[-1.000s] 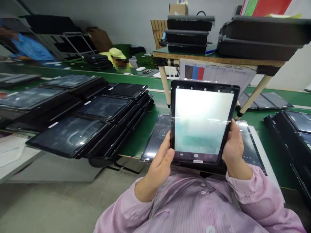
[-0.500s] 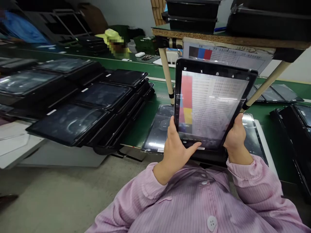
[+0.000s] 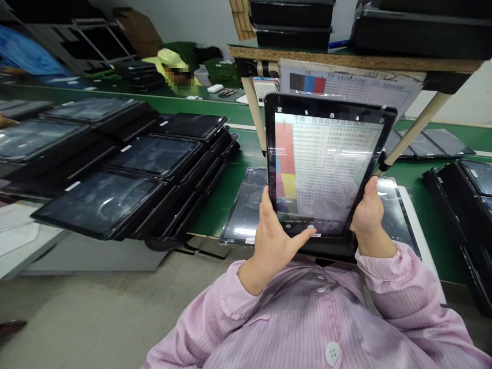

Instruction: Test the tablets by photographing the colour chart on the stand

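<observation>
Between my hands a black-framed tablet (image 3: 326, 164) is held up, tilted, its lit screen towards me. A camera view fills the screen: lines of text and a strip of red, blue and yellow blocks. My left hand (image 3: 274, 238) grips the lower left edge, its thumb lying across the bottom bezel by the round on-screen button. Around the lower right edge my right hand (image 3: 368, 212) is closed; its fingers are hidden behind the tablet. Past the tablet's top hangs a printed chart (image 3: 346, 91) with colour blocks and text, partly covered by it.
Stacked black tablets (image 3: 154, 159) fill the green bench on the left. More tablets (image 3: 457, 225) stand at the right. A chipboard shelf (image 3: 346, 59) on pale legs carries black trays (image 3: 294, 23). Another tablet (image 3: 246, 205) lies beneath my hands. Across the bench is a person in a yellow cap (image 3: 172, 59).
The text on the tablet's screen has turned from blurred to sharper, and a heading and round buttons now show. The whole view has shifted slightly; my grip looks the same.
</observation>
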`<state>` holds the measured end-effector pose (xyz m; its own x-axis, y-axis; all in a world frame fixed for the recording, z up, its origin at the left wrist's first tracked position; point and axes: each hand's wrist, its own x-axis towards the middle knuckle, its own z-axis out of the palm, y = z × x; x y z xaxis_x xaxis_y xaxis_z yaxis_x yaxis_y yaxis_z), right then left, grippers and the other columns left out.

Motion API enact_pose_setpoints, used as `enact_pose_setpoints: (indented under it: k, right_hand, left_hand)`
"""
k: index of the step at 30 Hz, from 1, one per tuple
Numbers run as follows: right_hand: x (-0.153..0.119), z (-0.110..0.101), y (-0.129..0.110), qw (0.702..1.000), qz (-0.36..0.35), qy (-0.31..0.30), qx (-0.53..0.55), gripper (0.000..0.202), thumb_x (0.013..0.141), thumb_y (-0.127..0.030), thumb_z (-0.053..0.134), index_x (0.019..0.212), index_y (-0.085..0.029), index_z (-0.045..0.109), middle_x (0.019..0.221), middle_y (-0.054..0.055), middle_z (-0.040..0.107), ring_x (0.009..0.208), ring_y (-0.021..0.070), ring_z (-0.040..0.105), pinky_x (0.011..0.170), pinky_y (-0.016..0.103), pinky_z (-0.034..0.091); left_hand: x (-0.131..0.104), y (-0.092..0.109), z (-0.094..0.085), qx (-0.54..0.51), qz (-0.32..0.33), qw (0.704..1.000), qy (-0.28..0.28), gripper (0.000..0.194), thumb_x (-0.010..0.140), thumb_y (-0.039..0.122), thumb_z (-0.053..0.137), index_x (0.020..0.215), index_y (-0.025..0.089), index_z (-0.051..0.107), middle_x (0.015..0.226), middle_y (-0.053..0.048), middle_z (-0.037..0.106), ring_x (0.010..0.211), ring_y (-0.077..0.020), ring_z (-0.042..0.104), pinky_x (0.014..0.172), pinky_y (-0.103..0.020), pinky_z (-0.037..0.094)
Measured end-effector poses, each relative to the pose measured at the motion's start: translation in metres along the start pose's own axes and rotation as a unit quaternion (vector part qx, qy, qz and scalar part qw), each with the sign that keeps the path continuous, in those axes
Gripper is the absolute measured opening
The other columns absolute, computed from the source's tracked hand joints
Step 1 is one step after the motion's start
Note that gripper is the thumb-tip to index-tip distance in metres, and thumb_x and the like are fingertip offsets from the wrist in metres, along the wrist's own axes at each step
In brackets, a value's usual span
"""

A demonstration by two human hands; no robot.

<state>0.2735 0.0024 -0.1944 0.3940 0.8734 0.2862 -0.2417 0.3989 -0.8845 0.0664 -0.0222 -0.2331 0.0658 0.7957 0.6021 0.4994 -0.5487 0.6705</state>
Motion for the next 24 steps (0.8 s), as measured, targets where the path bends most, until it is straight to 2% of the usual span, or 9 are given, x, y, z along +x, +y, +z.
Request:
enact_pose_setpoints:
  k: [3,5,8,10,12,15,19,21,24]
  right_hand:
    - [-0.006,-0.002,-0.002,0.999,0.03,0.006,-0.016,0.066,0.09,-0.086,0.055,0.107,-0.026,0.079,0.127,0.007,0.077,0.146,0.0317,0.057,0.119,0.051,0.055]
    - [-0.013,-0.001,-0.007,0.998,0.035,-0.01,-0.041,0.068,0.092,-0.085,0.054,0.119,-0.027,0.077,0.134,0.006,0.075,0.147,0.0315,0.056,0.121,0.052,0.053]
    - [-0.02,0.0,-0.024,0.99,-0.038,-0.092,-0.097,0.07,0.1,-0.079,0.046,0.15,-0.033,0.059,0.16,0.0,0.056,0.158,0.0266,0.042,0.132,0.05,0.039]
    - [-0.021,0.0,-0.038,0.975,-0.099,-0.151,-0.129,0.069,0.106,-0.072,0.04,0.165,-0.037,0.04,0.173,-0.005,0.037,0.164,0.0234,0.028,0.138,0.049,0.026]
    - [-0.02,-0.003,-0.051,0.962,-0.13,-0.181,-0.155,0.068,0.108,-0.067,0.038,0.169,-0.039,0.029,0.177,-0.009,0.027,0.166,0.0233,0.02,0.14,0.049,0.019]
    - [-0.017,-0.009,-0.059,0.953,-0.152,-0.173,-0.199,0.066,0.109,-0.062,0.042,0.17,-0.039,0.028,0.176,-0.01,0.029,0.166,0.0248,0.021,0.14,0.05,0.02]
    - [-0.018,-0.017,-0.054,0.937,-0.17,-0.174,-0.249,0.062,0.111,-0.056,0.041,0.17,-0.039,0.028,0.174,-0.007,0.034,0.163,0.0235,0.031,0.137,0.048,0.028]
    - [-0.016,-0.022,-0.052,0.942,-0.14,-0.166,-0.258,0.066,0.109,-0.063,0.04,0.168,-0.036,0.034,0.171,-0.003,0.04,0.161,0.0255,0.035,0.134,0.049,0.034]
    - [-0.005,-0.047,-0.053,0.955,-0.066,-0.113,-0.264,0.079,0.102,-0.076,0.046,0.169,-0.036,0.032,0.161,0.002,0.055,0.152,0.0292,0.05,0.13,0.055,0.038]
  left_hand:
    - [0.008,-0.01,-0.008,-0.16,-0.015,0.987,-0.01,0.081,0.099,0.062,0.065,0.163,0.021,0.038,0.158,-0.021,0.055,0.147,-0.0355,0.056,0.123,-0.053,0.046]
    - [0.014,-0.014,-0.016,-0.283,-0.085,0.955,0.005,0.06,0.104,0.06,0.056,0.154,0.026,0.053,0.152,-0.014,0.064,0.142,-0.0303,0.062,0.121,-0.047,0.049]
    - [0.02,-0.012,-0.022,-0.389,-0.198,0.899,0.025,0.053,0.101,0.057,0.064,0.15,0.039,0.06,0.162,-0.003,0.058,0.149,-0.0274,0.056,0.122,-0.042,0.049]
    - [0.019,-0.008,-0.023,-0.423,-0.232,0.876,0.014,0.053,0.099,0.054,0.069,0.15,0.045,0.06,0.165,0.003,0.055,0.152,-0.0273,0.053,0.123,-0.043,0.049]
    - [0.016,-0.005,-0.022,-0.448,-0.248,0.859,0.007,0.052,0.098,0.052,0.07,0.149,0.048,0.061,0.163,0.005,0.057,0.151,-0.0273,0.053,0.123,-0.044,0.05]
    - [0.012,-0.003,-0.018,-0.463,-0.255,0.849,0.0,0.05,0.098,0.049,0.072,0.147,0.05,0.063,0.158,0.005,0.062,0.151,-0.0267,0.054,0.12,-0.045,0.053]
    - [0.01,0.0,-0.014,-0.454,-0.267,0.85,0.015,0.046,0.089,0.05,0.083,0.134,0.045,0.075,0.148,0.003,0.071,0.146,-0.0267,0.06,0.119,-0.042,0.054]
    - [0.013,0.005,-0.013,-0.448,-0.29,0.846,0.022,0.047,0.086,0.051,0.086,0.132,0.043,0.076,0.142,0.001,0.075,0.141,-0.0267,0.064,0.12,-0.042,0.053]
    - [0.023,0.013,-0.014,-0.437,-0.355,0.826,-0.021,0.054,0.089,0.047,0.083,0.141,0.037,0.071,0.137,-0.003,0.077,0.135,-0.0283,0.069,0.118,-0.045,0.055]
